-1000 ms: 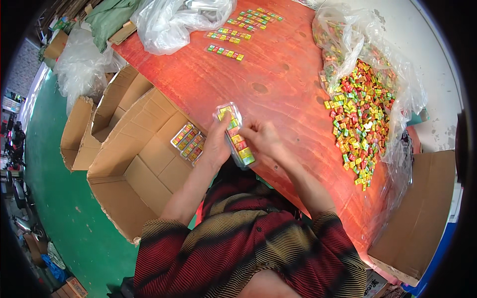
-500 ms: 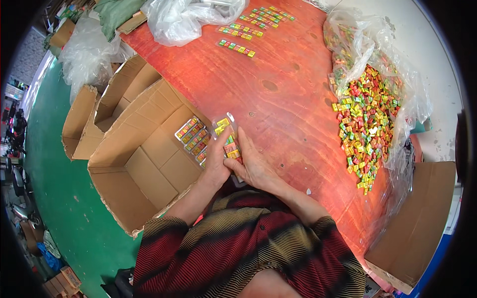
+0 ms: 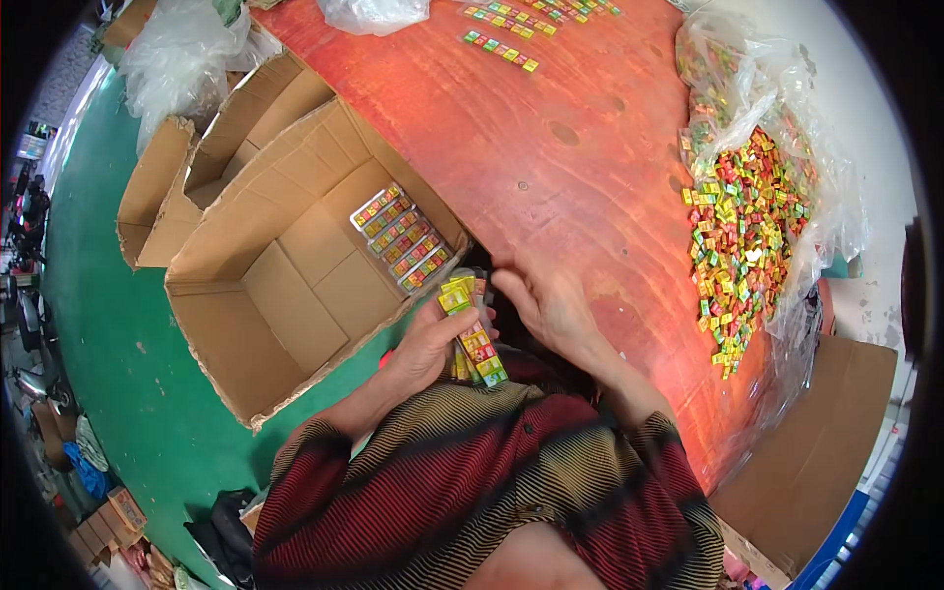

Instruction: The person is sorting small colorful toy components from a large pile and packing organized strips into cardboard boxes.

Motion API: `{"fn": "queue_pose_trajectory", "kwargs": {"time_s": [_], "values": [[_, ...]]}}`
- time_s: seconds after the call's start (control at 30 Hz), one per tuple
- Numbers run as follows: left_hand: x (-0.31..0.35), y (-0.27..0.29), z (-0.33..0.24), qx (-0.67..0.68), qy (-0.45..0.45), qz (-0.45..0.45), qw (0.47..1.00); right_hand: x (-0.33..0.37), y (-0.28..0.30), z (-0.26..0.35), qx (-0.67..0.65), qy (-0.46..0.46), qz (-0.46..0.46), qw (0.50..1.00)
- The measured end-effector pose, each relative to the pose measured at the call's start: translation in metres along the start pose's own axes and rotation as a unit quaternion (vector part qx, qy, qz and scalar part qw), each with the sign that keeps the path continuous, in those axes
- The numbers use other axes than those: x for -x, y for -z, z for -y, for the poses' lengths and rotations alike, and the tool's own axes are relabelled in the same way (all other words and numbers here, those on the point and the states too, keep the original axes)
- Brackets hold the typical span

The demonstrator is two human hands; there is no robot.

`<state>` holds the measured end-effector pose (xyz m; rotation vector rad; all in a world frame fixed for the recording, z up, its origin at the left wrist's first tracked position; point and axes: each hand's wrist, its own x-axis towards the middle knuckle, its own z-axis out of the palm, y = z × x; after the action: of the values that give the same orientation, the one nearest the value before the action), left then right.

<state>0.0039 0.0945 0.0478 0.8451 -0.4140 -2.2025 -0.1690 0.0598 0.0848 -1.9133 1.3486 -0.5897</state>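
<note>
Flanking the hands, a cardboard box [image 3: 295, 285] and candy pile [image 3: 742, 236]; left hand [image 3: 428, 344] clamps a candy strip [image 3: 474, 334], right hand [image 3: 551, 305] seemingly open.

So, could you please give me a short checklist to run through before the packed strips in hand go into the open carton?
1. Left hand has a firm hold on the clear pack of coloured candies: ok.
2. Right hand is free and empty beside the pack: ok.
3. Open cardboard carton sits beside the left hand, flaps out: ok.
4. Bare floor space in the carton next to the packs already laid there: ok.
5. Pack fully filled and closed: cannot tell, the hand covers part of it.
6. Loose candy pile on its plastic sheet, on the red table: ok.
</note>
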Motion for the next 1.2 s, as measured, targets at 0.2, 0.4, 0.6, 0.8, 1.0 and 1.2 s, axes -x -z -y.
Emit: {"fn": "queue_pose_trajectory", "kwargs": {"time_s": [0.2,0.4,0.6,0.8,1.0,1.2], "values": [[0.001,0.001,0.016,-0.054,-0.005,0.039,0.998,-0.018,-0.031,-0.004,-0.203,0.097,0.018,0.974],[-0.003,-0.008,0.011,-0.034,-0.099,-0.017,0.994,-0.010,-0.035,-0.009,-0.227,0.035,-0.051,0.972],[-0.027,-0.008,-0.012,0.028,-0.225,-0.076,0.971,0.013,-0.040,0.003,-0.242,0.000,-0.014,0.970],[-0.028,-0.008,-0.009,0.037,-0.225,-0.142,0.963,0.013,-0.043,0.018,-0.057,-0.063,0.109,0.990],[-0.015,0.007,0.010,-0.045,-0.184,-0.161,0.969,0.027,-0.060,0.009,-0.138,-0.076,0.174,0.972],[-0.002,0.017,0.019,-0.066,-0.113,-0.205,0.970,0.039,-0.080,-0.005,-0.240,-0.067,0.190,0.950]]}}
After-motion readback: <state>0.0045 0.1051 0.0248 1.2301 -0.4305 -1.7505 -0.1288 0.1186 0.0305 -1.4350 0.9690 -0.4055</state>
